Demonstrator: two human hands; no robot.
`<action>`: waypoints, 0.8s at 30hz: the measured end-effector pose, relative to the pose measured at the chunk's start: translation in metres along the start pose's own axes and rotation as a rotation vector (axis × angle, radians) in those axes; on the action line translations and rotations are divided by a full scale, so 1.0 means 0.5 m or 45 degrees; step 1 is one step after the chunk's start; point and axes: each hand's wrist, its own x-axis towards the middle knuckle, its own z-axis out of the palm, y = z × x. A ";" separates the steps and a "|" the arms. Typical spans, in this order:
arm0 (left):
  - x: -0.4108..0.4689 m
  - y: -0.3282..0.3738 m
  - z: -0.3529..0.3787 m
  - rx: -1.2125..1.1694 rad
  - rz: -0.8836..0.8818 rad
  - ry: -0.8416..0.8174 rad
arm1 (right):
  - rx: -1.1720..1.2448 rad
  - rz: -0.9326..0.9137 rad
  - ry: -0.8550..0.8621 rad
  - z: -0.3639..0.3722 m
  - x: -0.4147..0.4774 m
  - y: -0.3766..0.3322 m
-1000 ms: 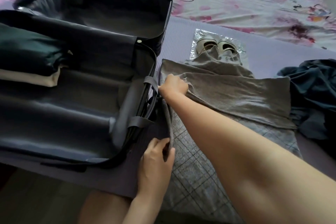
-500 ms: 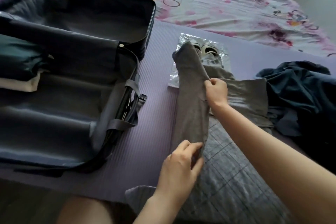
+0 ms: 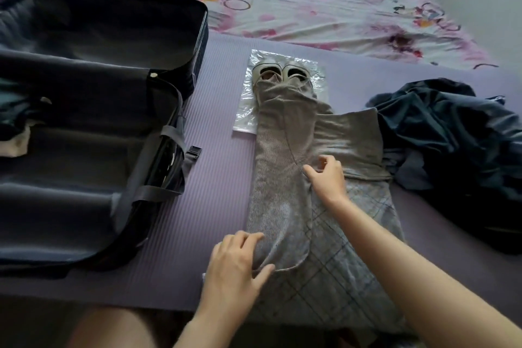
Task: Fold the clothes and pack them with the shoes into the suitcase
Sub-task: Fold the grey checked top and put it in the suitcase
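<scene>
On the purple mat, with the printed bedsheet beyond it, your grey garment lies lengthwise, its far end draped over the shoes. Your left hand pinches its near hem and your right hand pinches the middle fold. The open suitcase sits to the left, dark clothes to the right.

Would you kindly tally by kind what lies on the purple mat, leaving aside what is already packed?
Suitcase: 1
Shoes: 2
Plastic bag: 1
Garments: 3 (grey top, checked cloth, dark heap counted as one)
Total: 7
</scene>
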 end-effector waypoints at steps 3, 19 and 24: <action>-0.037 -0.045 -0.015 0.142 -0.065 -0.031 | -0.037 0.009 -0.040 -0.006 -0.087 0.050; -0.209 0.153 0.031 -0.340 -0.179 -0.328 | 0.235 -0.003 0.009 -0.045 -0.331 0.142; -0.229 0.158 0.089 -0.297 -0.410 -0.478 | 0.237 0.122 -0.109 -0.038 -0.380 0.222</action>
